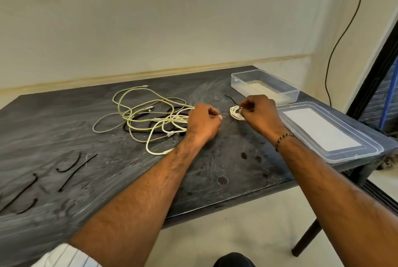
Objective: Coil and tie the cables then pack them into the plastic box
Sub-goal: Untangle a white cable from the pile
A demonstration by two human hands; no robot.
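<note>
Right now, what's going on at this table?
A person is tying up cables. The right hand holds a small white coiled cable with a black tie at it; the left hand is closed just beside it, though what it grips is hidden. A tangle of loose cables lies to the left, spare ties nearer the table's front-left. The plastic box stands open with no cables in it, its lid alongside.
</note>
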